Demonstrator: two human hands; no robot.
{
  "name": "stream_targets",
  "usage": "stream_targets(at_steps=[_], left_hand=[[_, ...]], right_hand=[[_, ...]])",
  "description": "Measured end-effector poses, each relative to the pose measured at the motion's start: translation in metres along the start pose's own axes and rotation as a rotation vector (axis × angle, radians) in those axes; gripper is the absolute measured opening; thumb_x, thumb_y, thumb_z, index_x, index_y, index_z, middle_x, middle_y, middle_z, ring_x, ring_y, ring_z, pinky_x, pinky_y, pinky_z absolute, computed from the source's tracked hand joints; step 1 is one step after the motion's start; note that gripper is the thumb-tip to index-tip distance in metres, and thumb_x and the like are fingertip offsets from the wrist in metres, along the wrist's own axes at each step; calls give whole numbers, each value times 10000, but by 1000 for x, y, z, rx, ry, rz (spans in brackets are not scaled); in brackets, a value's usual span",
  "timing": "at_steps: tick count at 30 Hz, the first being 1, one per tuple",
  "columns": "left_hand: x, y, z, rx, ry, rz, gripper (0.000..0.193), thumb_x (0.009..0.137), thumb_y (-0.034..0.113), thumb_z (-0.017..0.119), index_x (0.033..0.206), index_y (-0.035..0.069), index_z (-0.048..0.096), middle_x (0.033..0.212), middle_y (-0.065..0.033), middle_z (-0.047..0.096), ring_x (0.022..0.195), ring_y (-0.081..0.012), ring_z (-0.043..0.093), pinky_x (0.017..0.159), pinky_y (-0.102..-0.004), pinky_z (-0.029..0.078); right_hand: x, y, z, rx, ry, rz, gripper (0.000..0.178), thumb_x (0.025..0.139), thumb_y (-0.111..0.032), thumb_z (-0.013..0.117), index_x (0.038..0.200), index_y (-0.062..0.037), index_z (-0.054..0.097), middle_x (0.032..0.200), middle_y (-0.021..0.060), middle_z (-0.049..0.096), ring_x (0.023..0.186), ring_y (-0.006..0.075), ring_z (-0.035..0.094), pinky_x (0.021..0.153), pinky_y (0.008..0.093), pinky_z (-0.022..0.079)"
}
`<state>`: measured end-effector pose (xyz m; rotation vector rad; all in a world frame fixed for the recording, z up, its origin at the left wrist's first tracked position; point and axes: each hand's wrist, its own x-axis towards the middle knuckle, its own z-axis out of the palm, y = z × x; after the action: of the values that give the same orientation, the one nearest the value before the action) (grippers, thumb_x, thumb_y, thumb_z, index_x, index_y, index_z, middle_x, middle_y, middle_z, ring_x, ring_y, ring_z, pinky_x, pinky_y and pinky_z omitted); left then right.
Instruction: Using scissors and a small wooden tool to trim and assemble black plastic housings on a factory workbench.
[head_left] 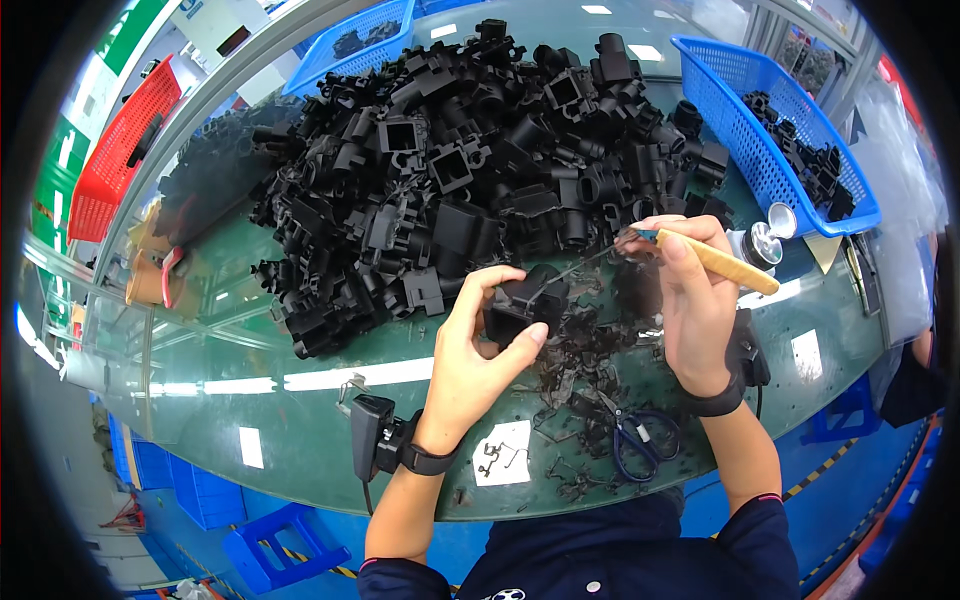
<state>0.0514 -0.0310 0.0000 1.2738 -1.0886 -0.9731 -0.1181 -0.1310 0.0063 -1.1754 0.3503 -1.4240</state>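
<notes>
My left hand (478,345) grips a black plastic moulded part (522,303) just above the green glass-topped table (300,400). My right hand (690,300) holds a thin trimming tool with a tan wooden handle (725,264); its metal tip reaches left to the part's top edge. A big heap of similar black plastic parts (470,160) fills the table behind both hands. Black plastic trimmings (585,370) lie scattered under and in front of the hands.
Blue-handled scissors (640,440) lie near the front edge, beside a white paper slip (503,455) with small scraps. A blue basket (775,130) with black parts stands at the right, another blue basket (360,40) at the back, a red basket (125,150) at the left. A small round tin (765,243) sits by the right basket.
</notes>
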Motion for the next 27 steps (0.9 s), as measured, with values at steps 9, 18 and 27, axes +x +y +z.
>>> stream_targets(at_steps=[9,18,27], left_hand=[[-3,13,0,-73,-35,-152,451,764,79,628,1185,37,473,1044,-56,519,722,-73,545,405,-171,409],[-3,10,1,166,30,-14,410,697,108,660,1086,38,552,966,-59,550,851,-135,533,746,-248,419],[-1,5,0,313,65,191,425,667,128,692,1067,52,573,896,-50,545,768,-132,526,676,-244,421]], right_hand=[[-8,-2,11,-460,-498,-224,128,736,-22,648,848,-23,586,1005,140,618,926,257,592,827,360,437],[-11,-4,16,-643,-553,-396,171,691,-31,678,832,-47,583,963,105,633,853,243,607,799,358,426],[-11,-1,14,-696,-555,-457,178,671,-24,683,820,-40,589,919,98,632,810,228,608,808,370,423]])
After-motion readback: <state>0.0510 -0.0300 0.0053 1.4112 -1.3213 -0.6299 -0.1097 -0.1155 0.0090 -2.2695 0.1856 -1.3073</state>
